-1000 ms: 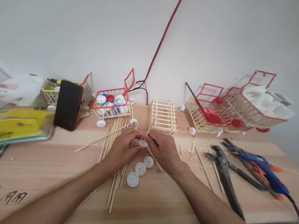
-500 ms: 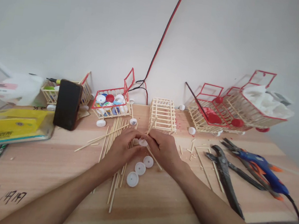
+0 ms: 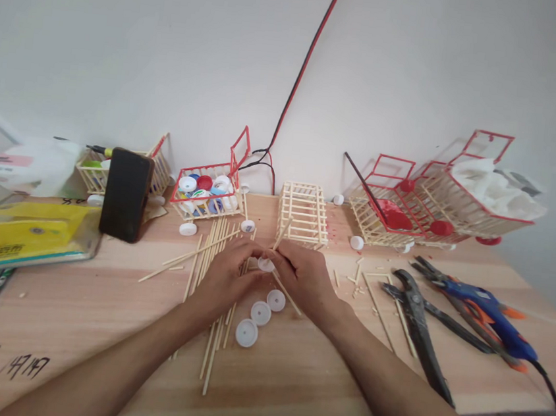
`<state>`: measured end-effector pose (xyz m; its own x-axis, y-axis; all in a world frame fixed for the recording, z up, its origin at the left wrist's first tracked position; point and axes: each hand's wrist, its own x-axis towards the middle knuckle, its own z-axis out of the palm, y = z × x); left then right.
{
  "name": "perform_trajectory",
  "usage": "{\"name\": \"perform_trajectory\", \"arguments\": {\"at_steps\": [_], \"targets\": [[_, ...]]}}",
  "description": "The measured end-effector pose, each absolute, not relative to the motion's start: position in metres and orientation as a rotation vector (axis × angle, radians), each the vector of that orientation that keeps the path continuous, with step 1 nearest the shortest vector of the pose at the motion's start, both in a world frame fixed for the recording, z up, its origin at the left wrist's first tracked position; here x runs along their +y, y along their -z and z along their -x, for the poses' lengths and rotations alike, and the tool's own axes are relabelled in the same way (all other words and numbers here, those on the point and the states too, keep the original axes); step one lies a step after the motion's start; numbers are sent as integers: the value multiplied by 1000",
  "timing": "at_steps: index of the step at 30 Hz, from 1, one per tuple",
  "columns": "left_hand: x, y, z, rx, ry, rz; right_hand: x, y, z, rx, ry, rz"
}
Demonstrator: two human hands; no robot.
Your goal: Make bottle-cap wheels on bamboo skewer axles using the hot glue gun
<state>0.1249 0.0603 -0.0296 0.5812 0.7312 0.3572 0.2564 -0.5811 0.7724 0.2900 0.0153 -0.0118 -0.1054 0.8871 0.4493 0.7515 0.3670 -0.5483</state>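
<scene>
- Yellow packet: lies flat at the far left of the wooden table. Handwritten marks show on the table surface near the front-left edge.
- Black phone: stands upright, leaning against a small stick basket at the back left.
- Red-rimmed stick cart: stands against the wall and holds assorted bottle caps. Loose white caps lie just in front of it.
- Bamboo sticks: loose bundle spread on the table, running from the cart toward the front edge and passing under the left hand.
- Left hand: rests palm down on the sticks. Fingers curl inward, with the tips pressed against a white cap at table centre.
- White cap: held between both hands, just above the table, in front of the bare stick cage.
- Three white caps: lie in a diagonal row on the table, directly below the hands and clear of them.
- Right hand: fingertips meet the white cap from the opposite side and pinch a thin stick that angles up toward the cage.
- Two red-framed stick carts: stand at the back right, one tilted and holding white crumpled material.
- Black pliers: lie on the table right of the hands.
- Blue glue gun: lies beside the pliers, cord trailing off the right edge.
</scene>
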Motion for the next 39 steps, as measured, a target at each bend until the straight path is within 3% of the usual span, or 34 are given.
{"name": "perform_trajectory", "arguments": {"at_steps": [39], "targets": [[61, 32, -125, 789, -912, -2148, 16, 11, -289, -1895, -212, 1410]]}}
